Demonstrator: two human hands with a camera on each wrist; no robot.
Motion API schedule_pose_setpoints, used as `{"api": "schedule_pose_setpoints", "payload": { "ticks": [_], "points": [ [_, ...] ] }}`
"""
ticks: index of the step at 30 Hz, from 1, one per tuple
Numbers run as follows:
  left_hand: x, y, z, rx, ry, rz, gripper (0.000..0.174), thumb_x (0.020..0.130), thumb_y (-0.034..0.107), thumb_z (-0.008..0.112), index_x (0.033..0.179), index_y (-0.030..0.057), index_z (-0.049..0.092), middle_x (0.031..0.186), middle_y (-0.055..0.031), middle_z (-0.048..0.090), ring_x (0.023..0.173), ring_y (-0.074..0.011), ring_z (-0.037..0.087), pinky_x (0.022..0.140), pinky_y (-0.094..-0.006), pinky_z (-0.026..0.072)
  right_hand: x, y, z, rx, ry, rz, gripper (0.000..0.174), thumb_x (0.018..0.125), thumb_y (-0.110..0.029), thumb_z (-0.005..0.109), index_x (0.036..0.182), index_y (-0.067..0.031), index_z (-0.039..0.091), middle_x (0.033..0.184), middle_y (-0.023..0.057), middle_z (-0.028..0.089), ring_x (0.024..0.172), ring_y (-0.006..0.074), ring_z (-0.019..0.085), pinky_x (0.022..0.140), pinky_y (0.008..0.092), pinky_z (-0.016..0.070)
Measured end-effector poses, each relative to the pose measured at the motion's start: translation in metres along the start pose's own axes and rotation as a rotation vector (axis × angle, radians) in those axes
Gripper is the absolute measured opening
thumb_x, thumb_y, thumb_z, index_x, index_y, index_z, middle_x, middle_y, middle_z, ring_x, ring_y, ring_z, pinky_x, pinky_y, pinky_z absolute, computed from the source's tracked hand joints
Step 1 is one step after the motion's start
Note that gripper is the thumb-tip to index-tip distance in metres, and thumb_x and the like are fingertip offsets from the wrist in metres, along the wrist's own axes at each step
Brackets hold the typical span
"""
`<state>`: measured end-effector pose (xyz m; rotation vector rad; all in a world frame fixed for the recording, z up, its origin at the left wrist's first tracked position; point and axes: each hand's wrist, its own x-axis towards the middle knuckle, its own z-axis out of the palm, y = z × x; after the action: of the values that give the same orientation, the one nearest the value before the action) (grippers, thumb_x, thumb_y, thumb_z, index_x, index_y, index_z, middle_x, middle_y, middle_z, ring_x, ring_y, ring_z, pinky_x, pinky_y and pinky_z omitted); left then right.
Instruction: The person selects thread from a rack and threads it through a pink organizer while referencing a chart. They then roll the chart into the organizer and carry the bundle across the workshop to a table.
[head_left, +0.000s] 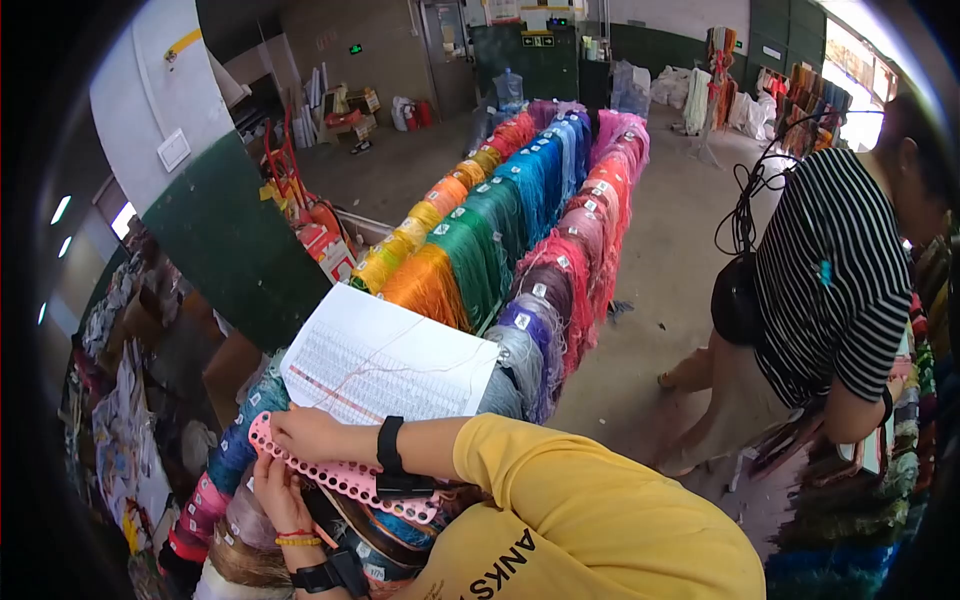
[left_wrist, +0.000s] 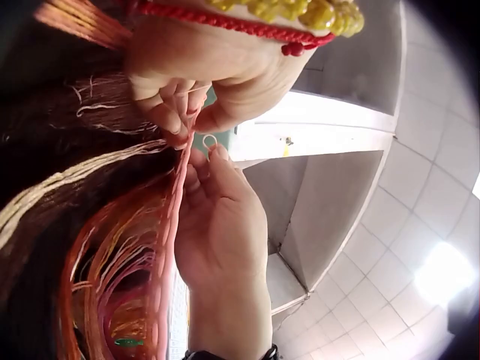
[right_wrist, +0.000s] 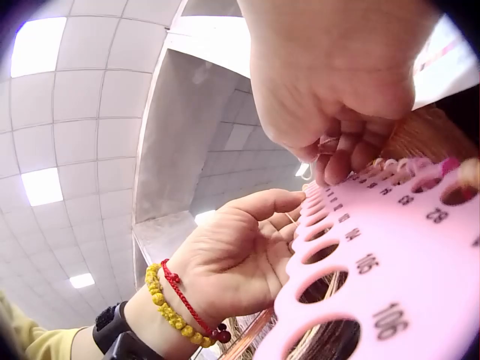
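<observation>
A long pink board (head_left: pixel 345 484) with rows of holes, numbered in the right wrist view (right_wrist: pixel 405 262), lies tilted across hanging thread. The left hand (head_left: pixel 282 500) (left_wrist: pixel 217 56) (right_wrist: pixel 240 255), with red and yellow bracelets, grips the board's edge between thumb and fingers. Just across the edge, the right hand (head_left: pixel 315 436) (left_wrist: pixel 225 225) (right_wrist: pixel 337 82) has its fingertips curled together, pinching a thin pale thread; a small loop (left_wrist: pixel 210 140) of it shows at the tips. Coloured thread (left_wrist: pixel 112 277) hangs from the board's holes. Which hole the thread is at cannot be told.
A printed sheet (head_left: pixel 390 360) with loose thread on it lies beyond the hands. Racks of coloured skeins (head_left: pixel 480 240) stretch away in rows. A person in a striped top (head_left: pixel 830 270) stands at the right, near more skeins. A green and white pillar (head_left: pixel 215 230) stands at left.
</observation>
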<state>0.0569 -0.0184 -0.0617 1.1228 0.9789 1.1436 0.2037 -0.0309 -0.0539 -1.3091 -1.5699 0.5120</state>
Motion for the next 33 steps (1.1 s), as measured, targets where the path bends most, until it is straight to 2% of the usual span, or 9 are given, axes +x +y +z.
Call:
{"api": "schedule_pose_setpoints", "payload": {
  "ticks": [7,14,18,21,25,26,29,32,33],
  "points": [
    [0.007,-0.009,-0.009,-0.011,-0.03,0.037,0.024,0.086,0.009,0.053,0.11,0.0059,0.053,0.092,0.0005,0.058,0.074,-0.004,0.054,0.058,-0.0174,0.0415,-0.003,0.01,0.012,-0.005,0.107,-0.045,0.016,0.084,-0.024,0.049,0.085,-0.0082,0.052,0.076,0.0186,0.057,0.073,0.0381,0.057,0.063,0.0458,0.0443],
    [0.018,-0.004,-0.024,0.024,-0.138,-0.014,0.024,0.085,0.009,0.054,0.109,0.0053,0.05,0.092,-0.0009,0.056,0.073,-0.007,0.051,0.06,-0.0201,0.0407,-0.004,0.004,0.027,-0.011,0.215,0.026,0.014,0.083,-0.02,0.049,0.086,-0.0063,0.053,0.082,0.0198,0.055,0.077,0.0365,0.055,0.069,0.0433,0.044],
    [0.007,0.007,-0.014,-0.09,-0.256,0.011,0.022,0.082,0.006,0.053,0.104,0.0043,0.057,0.099,-0.003,0.058,0.086,-0.0112,0.056,0.069,-0.0196,0.0441,-0.003,0.013,0.031,0.091,0.179,-0.028,0.013,0.08,-0.012,0.052,0.086,-0.0012,0.053,0.082,0.019,0.056,0.077,0.0331,0.056,0.07,0.0397,0.0452],
    [0.013,0.001,-0.022,-0.021,-0.286,0.048,0.015,0.083,0.009,0.053,0.096,0.0035,0.06,0.085,-0.0007,0.058,0.071,-0.0074,0.054,0.061,-0.0193,0.0436,-0.008,0.012,0.034,0.029,0.3,-0.036,0.017,0.081,-0.015,0.054,0.092,-0.0013,0.057,0.082,0.0194,0.06,0.075,0.0323,0.06,0.069,0.0386,0.0474],
    [0.008,-0.006,-0.019,-0.041,-0.126,0.037,0.019,0.081,0.006,0.056,0.099,0.0013,0.057,0.08,-0.0007,0.058,0.064,-0.0069,0.052,0.056,-0.0186,0.0415,-0.007,-0.015,0.011,0.039,0.112,0.059,0.01,0.085,-0.012,0.052,0.085,-0.0026,0.055,0.069,0.0026,0.054,0.065,0.0084,0.05,0.06,0.0235,0.0431],
    [0.006,-0.006,-0.018,-0.057,-0.125,0.019,0.022,0.081,0.005,0.056,0.102,0.0003,0.055,0.08,-0.0013,0.058,0.064,-0.007,0.052,0.056,-0.0184,0.0418,-0.006,-0.011,0.01,0.069,0.067,0.073,0.007,0.087,-0.01,0.051,0.087,-0.0036,0.055,0.07,0.0001,0.053,0.064,0.0068,0.05,0.059,0.0215,0.0421],
    [-0.006,-0.001,-0.013,-0.07,-0.114,-0.03,0.029,0.081,0.003,0.056,0.109,-0.0016,0.051,0.082,-0.0019,0.058,0.066,-0.0068,0.052,0.058,-0.0183,0.0423,-0.006,-0.018,0.006,0.154,0.006,0.098,0.008,0.087,-0.01,0.053,0.088,-0.0022,0.054,0.072,0.0003,0.054,0.064,0.0068,0.05,0.059,0.022,0.0428],
    [-0.008,-0.005,-0.009,-0.074,-0.141,0.008,0.035,0.08,0.003,0.057,0.114,-0.0034,0.047,0.081,-0.0016,0.057,0.068,-0.0069,0.052,0.059,-0.0184,0.0423,0.001,-0.016,0.008,0.004,0.018,0.062,0.015,0.083,-0.017,0.056,0.09,-0.004,0.057,0.078,0.0156,0.061,0.071,0.0303,0.061,0.065,0.0353,0.0474],
    [-0.008,-0.005,-0.009,-0.067,-0.15,0.022,0.036,0.08,0.002,0.057,0.114,-0.0036,0.047,0.081,-0.0016,0.056,0.068,-0.007,0.052,0.059,-0.0185,0.0424,0.002,-0.017,0.009,-0.047,0.024,0.027,0.015,0.083,-0.017,0.055,0.09,-0.0039,0.057,0.077,0.0162,0.061,0.071,0.0316,0.061,0.064,0.0363,0.0474]
  ]
}}
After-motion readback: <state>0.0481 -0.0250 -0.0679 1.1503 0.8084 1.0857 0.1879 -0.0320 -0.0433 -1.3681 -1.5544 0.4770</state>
